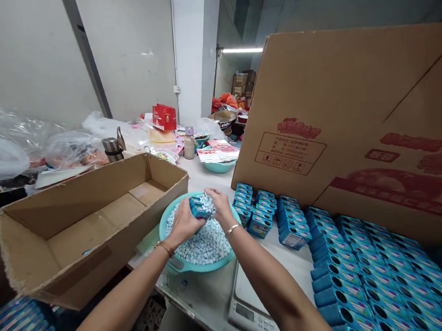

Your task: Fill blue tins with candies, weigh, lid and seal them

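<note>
In my left hand (185, 222) is a small blue printed carton (197, 208), tilted above a turquoise plastic basin (163, 226). My right hand (220, 206) is cupped against the carton's right side, around a heap of small pale pellets (207, 203) at its opening. Part of that heap is hidden by the fingers. Many more loose white and pale blue pellets (206, 243) fill the basin below both hands. Beside my right forearm, a white digital scale (246, 296) lies on the table.
A long open cardboard box (106, 220) stands left of the basin. Rows of blue cartons (340, 273) cover the right side, before a large upright cardboard box (348, 125). Behind are another turquoise bowl (219, 166) with papers on top, a steel flask (111, 147) and plastic bags (74, 146).
</note>
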`<state>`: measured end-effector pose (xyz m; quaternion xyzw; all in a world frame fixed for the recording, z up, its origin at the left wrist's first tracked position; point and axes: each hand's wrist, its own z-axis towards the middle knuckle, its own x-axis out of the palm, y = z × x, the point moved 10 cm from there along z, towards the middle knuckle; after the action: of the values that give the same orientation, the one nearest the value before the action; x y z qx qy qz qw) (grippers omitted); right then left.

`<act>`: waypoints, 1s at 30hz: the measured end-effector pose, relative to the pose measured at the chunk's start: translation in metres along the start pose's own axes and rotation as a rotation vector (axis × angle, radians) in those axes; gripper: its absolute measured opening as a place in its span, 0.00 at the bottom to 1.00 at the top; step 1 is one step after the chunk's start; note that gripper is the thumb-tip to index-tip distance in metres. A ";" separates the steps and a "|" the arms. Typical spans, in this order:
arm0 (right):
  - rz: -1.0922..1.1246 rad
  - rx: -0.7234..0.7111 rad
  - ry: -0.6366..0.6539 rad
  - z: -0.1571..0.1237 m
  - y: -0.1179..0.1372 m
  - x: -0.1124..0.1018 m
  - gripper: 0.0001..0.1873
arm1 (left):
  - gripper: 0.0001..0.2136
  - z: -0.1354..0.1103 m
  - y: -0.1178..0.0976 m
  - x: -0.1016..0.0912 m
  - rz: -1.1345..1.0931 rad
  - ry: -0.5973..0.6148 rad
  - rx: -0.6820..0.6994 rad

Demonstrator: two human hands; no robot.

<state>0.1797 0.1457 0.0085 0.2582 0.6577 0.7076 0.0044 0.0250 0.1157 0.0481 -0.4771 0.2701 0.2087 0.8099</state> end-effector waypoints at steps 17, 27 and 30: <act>-0.123 -0.071 -0.036 0.005 0.023 0.017 0.10 | 0.25 0.006 0.003 -0.006 -0.080 -0.050 -0.107; -0.100 -0.059 -0.073 0.007 0.016 0.016 0.09 | 0.26 0.013 0.008 -0.004 -0.062 0.007 -0.121; -0.096 -0.064 -0.066 0.006 0.016 0.017 0.09 | 0.25 0.013 0.010 -0.004 -0.064 0.019 -0.131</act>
<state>0.1724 0.1549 0.0295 0.2493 0.6460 0.7182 0.0681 0.0194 0.1317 0.0494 -0.5394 0.2481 0.1952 0.7807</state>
